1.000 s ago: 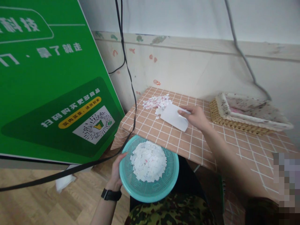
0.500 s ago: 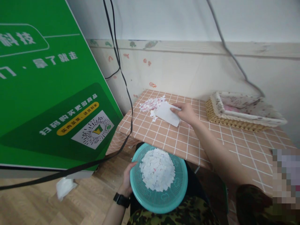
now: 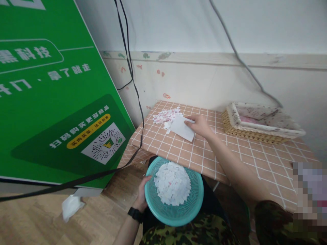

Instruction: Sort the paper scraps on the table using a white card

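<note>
A teal plastic colander [image 3: 158, 212] rests in my lap just below the table edge. Inside it lies a heap of white paper scraps [image 3: 172, 183]. My left hand [image 3: 143, 192] grips the colander's left rim, thumb over the top; the other fingers are hidden beneath. On the table, my right hand [image 3: 199, 125] is closed on a white sheet of stiff paper or card [image 3: 183, 128], held tilted against the tabletop. The sheet's left edge touches a loose pile of white and pinkish paper scraps [image 3: 166, 116].
A wicker basket [image 3: 252, 135] with a patterned cloth lining stands to the right on the checked tablecloth [image 3: 204, 154]. Black cables [image 3: 139, 102] hang in front of the table's left end. A green cabinet [image 3: 63, 112] rises at left; a white bag [image 3: 72, 207] lies on the floor.
My view has shifted slightly. My right hand and the white sheet have moved a little, still beside the scraps pile. My left hand still holds the colander.
</note>
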The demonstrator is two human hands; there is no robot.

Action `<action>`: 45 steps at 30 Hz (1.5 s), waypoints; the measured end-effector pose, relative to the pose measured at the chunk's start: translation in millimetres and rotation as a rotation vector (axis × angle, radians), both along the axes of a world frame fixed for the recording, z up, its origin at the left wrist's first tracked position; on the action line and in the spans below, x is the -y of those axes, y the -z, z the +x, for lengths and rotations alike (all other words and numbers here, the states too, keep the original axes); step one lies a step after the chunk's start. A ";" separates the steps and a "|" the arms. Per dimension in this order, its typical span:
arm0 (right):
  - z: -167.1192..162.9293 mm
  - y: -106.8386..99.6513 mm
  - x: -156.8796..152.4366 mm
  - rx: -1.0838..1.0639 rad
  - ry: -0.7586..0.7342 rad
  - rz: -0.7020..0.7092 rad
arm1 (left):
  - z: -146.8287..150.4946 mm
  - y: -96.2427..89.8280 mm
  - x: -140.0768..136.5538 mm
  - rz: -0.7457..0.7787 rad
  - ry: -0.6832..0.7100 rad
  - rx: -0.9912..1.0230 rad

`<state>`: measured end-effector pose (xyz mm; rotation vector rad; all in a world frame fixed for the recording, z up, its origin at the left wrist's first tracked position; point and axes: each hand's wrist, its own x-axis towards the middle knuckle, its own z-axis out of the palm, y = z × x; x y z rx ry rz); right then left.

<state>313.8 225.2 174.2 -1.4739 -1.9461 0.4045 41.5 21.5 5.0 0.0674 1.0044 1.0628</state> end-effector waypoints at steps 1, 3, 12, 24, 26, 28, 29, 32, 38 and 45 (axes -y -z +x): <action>-2.1 -1.5 -0.5 -0.004 -0.028 -0.002 | -0.1 0.6 0.2 0.005 0.001 0.008; -5.8 -4.7 -1.1 -0.022 -0.061 0.005 | -0.5 1.7 0.4 0.011 -0.002 0.019; -3.3 -8.6 5.4 0.041 -0.027 0.006 | -3.9 8.0 0.9 0.029 -0.015 0.023; -5.9 -39.8 27.9 0.347 -0.026 0.065 | -6.3 10.3 0.6 0.027 -0.005 0.024; -5.0 -43.2 30.9 0.359 0.007 0.083 | -6.7 11.7 0.2 0.026 -0.036 0.017; -7.4 -41.8 31.6 0.345 0.044 0.090 | -6.8 12.9 -0.4 0.026 -0.062 0.014; -9.7 -39.6 31.2 0.332 0.061 0.091 | -6.8 13.1 -0.6 0.026 -0.066 0.017; -18.8 -30.8 27.5 0.278 0.079 0.095 | -6.5 11.7 -0.6 0.021 -0.046 0.027; -28.3 -24.3 25.0 0.294 0.064 0.062 | -5.2 5.4 0.5 0.001 -0.034 0.036; -14.5 -41.6 31.4 0.363 0.021 0.030 | -6.2 7.8 0.8 0.006 -0.048 0.038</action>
